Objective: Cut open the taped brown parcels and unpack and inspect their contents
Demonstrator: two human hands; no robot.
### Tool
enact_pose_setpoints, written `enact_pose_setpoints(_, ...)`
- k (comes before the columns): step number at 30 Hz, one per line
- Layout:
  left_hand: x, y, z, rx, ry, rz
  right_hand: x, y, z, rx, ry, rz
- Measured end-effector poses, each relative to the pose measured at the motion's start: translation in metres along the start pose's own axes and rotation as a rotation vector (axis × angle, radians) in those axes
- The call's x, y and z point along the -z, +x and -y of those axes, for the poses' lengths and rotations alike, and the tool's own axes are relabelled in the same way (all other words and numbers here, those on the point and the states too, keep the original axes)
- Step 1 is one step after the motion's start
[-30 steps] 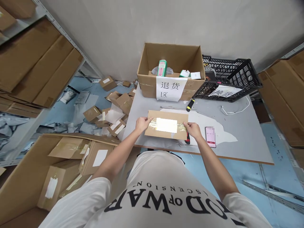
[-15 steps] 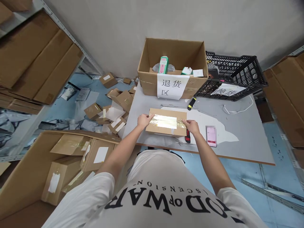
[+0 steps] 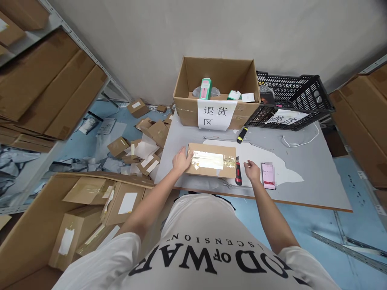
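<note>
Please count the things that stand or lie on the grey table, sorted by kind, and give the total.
Cardboard boxes: 2 (taped box, open box)
Black crates: 1
Knives: 2 (red, yellow)
Phones: 1
White cables: 1
Total: 7
The left hand touches the taped box; the right hand is beside the red knife.

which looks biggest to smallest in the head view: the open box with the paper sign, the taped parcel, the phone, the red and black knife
1. open box with the paper sign
2. taped parcel
3. phone
4. red and black knife, slimmer than the phone though similar in length

The box sits farther away, yet looks largest.
</note>
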State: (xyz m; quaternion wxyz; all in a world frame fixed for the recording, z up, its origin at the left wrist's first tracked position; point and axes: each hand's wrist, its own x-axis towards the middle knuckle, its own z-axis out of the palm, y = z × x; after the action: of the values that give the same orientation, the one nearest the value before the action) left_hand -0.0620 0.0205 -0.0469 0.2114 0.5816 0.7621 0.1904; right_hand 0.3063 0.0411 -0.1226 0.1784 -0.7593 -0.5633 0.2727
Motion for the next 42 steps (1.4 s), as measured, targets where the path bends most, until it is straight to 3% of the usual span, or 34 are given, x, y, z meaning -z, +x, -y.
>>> enact_pose_setpoints(4,-0.016,-0.037,-0.013,-0.395,0.088,0.038,-0.024,-0.021,-0.029,-0.053,-0.178,0.125)
enact_pose_setpoints(8,-0.036,-0.062,-0.024,-0.588,0.213,0.126,-0.046,-0.03,-0.028,-0.116,-0.268,0.198)
enact_pose_setpoints(14,-0.049,-0.066,-0.024,-0.616,0.333,0.155,-0.058,-0.025,-0.016,-0.127,-0.348,0.243)
enact_pose_setpoints(20,-0.053,-0.064,-0.02,-0.623,0.361,0.146,-0.058,-0.022,-0.02,-0.116,-0.358,0.239)
enact_pose_setpoints(26,-0.056,-0.064,-0.018,-0.635,0.359,0.142,-0.049,-0.022,-0.032,-0.069,-0.052,0.198)
enact_pose_setpoints(30,-0.057,-0.064,-0.017,-0.651,0.35,0.13,-0.02,-0.023,-0.031,-0.053,0.186,0.101)
enact_pose_setpoints(33,-0.056,-0.065,-0.017,-0.656,0.346,0.125,0.02,-0.018,-0.007,0.105,0.264,0.069)
enact_pose_setpoints(37,-0.052,-0.065,-0.02,-0.659,0.335,0.12,0.072,-0.01,0.067,0.469,0.093,0.208)
enact_pose_setpoints(39,-0.05,-0.066,-0.019,-0.662,0.329,0.122,0.081,-0.01,0.113,0.682,-0.048,0.32)
enact_pose_setpoints(42,-0.044,-0.07,-0.013,-0.657,0.344,0.122,0.071,-0.014,0.175,0.909,-0.223,0.499)
